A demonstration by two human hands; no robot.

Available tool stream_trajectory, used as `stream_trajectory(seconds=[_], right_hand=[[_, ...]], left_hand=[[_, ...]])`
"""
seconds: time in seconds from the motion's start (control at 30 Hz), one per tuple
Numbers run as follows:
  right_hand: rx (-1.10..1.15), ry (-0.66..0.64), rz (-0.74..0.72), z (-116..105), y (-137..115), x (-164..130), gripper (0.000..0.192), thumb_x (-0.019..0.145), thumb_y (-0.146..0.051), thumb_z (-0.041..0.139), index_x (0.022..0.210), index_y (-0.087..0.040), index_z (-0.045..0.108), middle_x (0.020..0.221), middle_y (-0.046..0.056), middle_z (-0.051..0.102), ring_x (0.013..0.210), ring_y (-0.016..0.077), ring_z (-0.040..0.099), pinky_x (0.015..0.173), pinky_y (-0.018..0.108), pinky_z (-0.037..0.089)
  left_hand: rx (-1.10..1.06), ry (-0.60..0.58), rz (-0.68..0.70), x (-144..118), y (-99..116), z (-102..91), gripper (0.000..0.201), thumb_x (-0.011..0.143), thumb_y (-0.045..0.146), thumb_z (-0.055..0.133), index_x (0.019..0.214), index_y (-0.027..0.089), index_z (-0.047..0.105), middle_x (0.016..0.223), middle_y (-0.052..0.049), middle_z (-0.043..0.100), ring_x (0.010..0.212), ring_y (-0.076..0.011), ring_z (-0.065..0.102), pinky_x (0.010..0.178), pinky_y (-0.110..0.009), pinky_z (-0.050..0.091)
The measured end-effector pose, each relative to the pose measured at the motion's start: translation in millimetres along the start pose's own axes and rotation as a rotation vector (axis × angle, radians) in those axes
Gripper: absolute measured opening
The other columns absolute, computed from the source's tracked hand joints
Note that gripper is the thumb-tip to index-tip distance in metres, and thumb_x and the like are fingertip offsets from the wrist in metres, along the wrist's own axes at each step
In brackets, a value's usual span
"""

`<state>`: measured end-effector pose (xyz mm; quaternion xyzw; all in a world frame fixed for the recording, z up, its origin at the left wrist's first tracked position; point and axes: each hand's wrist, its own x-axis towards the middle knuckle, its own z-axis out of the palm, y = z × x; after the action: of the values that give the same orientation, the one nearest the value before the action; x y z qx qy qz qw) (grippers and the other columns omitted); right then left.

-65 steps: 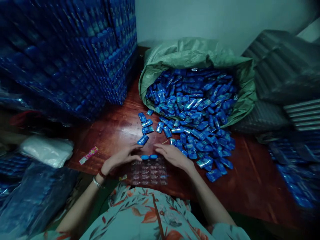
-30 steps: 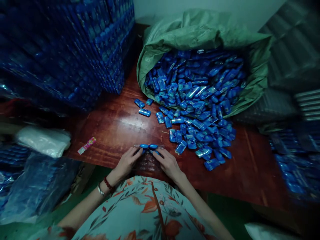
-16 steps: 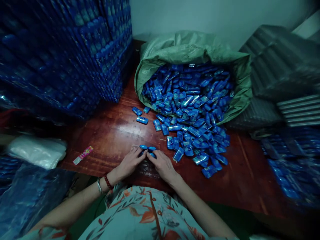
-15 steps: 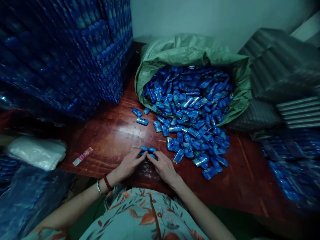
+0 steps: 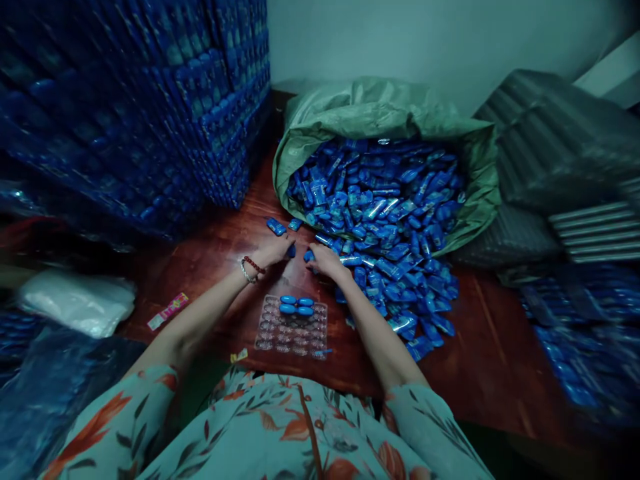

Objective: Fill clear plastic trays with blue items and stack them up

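My left hand is closed on a small blue packet just in front of the sack. Close by on its right, my right hand grips another blue packet at the near edge of the loose pile. Nearer to me, a clear plastic tray with rows of hollows lies flat on the table. Several shiny blue packets sit side by side in its far rows. Neither hand touches the tray.
A green woven sack spills blue packets onto the brown table. Tall stacks of filled blue trays stand left. Grey stacked trays are at right. A pink strip and clear plastic bags lie left.
Both hands have moved forward from the tray to the packets by the sack, and each has taken hold of one. The tray and the blue packets in it are now uncovered.
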<state>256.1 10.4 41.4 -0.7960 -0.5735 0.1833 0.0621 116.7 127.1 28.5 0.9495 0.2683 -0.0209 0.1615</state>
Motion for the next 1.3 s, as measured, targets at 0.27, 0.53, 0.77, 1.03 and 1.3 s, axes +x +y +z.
stream_trajectory(seconds=[0.27, 0.53, 0.77, 1.03, 1.3], right_hand=[[0.738, 0.296, -0.067, 31.7, 32.6, -141.2, 0.021, 0.085, -0.032, 0.056, 0.102, -0.020, 0.058, 0.090, 0.003, 0.066, 0.081, 0.0175, 0.063, 0.075, 0.031, 0.052], [0.360, 0.387, -0.315, 73.8, -10.7, -179.0, 0.031, 0.091, -0.014, 0.040, 0.115, -0.019, 0.059, 0.103, 0.011, 0.063, 0.095, 0.0195, 0.062, 0.081, 0.032, 0.053], [-0.135, 0.180, -0.419, 50.9, -27.5, -170.1, 0.031, 0.088, -0.006, 0.039, 0.109, -0.017, 0.059, 0.091, 0.009, 0.060, 0.082, 0.0194, 0.058, 0.069, 0.030, 0.049], [-0.092, 0.228, -0.444, 44.3, -27.9, -154.3, 0.018, 0.091, -0.024, 0.051, 0.105, -0.021, 0.062, 0.090, 0.007, 0.061, 0.082, 0.0189, 0.056, 0.071, 0.030, 0.044], [-0.264, 0.382, 0.175, 44.9, 28.6, -122.0, 0.028, 0.088, -0.031, 0.054, 0.107, -0.012, 0.063, 0.103, 0.019, 0.062, 0.099, 0.0314, 0.051, 0.080, 0.045, 0.042]], left_hand=[[-0.505, 0.318, -0.189, -141.8, -6.9, 7.4, 0.017, 0.090, 0.033, 0.048, 0.093, 0.018, 0.053, 0.082, -0.003, 0.061, 0.075, -0.0164, 0.058, 0.072, -0.027, 0.048], [-0.597, 0.498, 0.096, -191.3, 50.3, 59.3, 0.021, 0.091, 0.019, 0.042, 0.108, 0.019, 0.054, 0.089, -0.005, 0.060, 0.081, -0.0142, 0.060, 0.072, -0.025, 0.050], [-0.308, 0.213, 0.307, -176.6, 42.1, 67.5, 0.033, 0.096, 0.020, 0.029, 0.113, 0.019, 0.058, 0.097, -0.007, 0.062, 0.088, -0.0161, 0.060, 0.076, -0.028, 0.051], [-0.073, 0.279, 0.347, -182.6, 26.8, 60.9, 0.039, 0.091, 0.017, 0.039, 0.127, 0.024, 0.052, 0.107, -0.012, 0.059, 0.091, -0.0209, 0.056, 0.077, -0.034, 0.050], [-0.375, 0.599, -0.086, -133.7, -2.7, 37.0, 0.027, 0.094, 0.030, 0.040, 0.110, 0.019, 0.059, 0.099, -0.008, 0.057, 0.089, -0.0179, 0.057, 0.078, -0.030, 0.049]])
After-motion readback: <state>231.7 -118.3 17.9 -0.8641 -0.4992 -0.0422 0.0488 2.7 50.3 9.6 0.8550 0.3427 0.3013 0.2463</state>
